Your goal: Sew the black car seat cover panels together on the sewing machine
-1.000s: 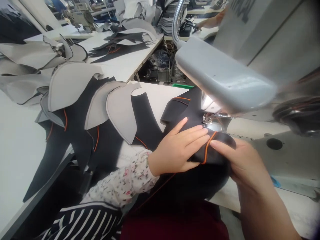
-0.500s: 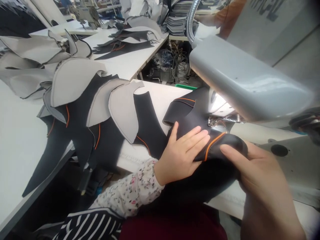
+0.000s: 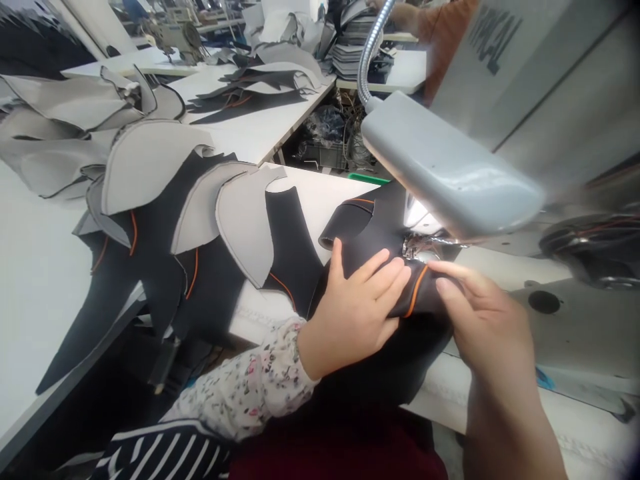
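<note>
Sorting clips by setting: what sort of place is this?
Likely a garment sewing workshop: a sewing machine with a gooseneck lamp, stacked cut panels, and more machines behind.

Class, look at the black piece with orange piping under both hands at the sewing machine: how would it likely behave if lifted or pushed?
The black piece probably flops: it folds and curls under the left hand and right hand. Likely light, and unlikely to roll.
</note>
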`<state>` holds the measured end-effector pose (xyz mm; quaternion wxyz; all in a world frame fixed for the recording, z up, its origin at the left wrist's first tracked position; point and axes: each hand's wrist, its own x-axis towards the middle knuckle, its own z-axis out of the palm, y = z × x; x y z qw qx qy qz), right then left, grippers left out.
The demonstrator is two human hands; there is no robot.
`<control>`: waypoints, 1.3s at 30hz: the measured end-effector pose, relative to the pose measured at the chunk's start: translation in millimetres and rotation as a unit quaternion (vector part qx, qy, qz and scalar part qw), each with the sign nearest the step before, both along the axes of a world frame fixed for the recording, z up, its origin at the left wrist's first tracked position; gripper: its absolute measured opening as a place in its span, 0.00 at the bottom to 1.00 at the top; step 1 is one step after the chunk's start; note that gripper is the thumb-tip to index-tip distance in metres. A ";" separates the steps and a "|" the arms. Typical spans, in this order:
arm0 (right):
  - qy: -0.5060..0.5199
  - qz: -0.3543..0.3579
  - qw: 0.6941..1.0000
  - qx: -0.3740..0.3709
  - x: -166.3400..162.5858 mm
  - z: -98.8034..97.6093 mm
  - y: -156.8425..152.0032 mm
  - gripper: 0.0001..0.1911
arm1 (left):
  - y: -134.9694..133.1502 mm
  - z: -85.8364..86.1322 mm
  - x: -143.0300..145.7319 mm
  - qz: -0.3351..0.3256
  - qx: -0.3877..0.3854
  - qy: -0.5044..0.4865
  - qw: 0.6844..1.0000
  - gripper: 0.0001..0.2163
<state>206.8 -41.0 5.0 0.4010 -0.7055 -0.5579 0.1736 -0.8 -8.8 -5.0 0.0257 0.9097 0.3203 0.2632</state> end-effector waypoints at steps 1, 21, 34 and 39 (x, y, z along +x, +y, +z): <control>0.007 0.004 1.000 0.003 -0.4 0.5 -0.9 0.15 | 0.2 -0.3 -0.6 -0.003 0.001 -0.002 1.000 0.24; 0.050 0.008 0.998 0.025 2.1 -5.9 1.9 0.14 | 6.0 3.9 -0.8 -0.016 -0.007 -0.009 1.000 0.23; 0.453 -0.013 0.890 0.051 -12.5 -101.2 -44.1 0.34 | 2.7 -48.1 -24.8 0.123 -0.218 -0.271 0.930 0.47; 0.637 0.046 0.748 -0.180 -39.3 -129.1 -114.0 0.32 | -13.0 -80.5 -28.4 0.073 -0.583 -0.398 0.705 0.36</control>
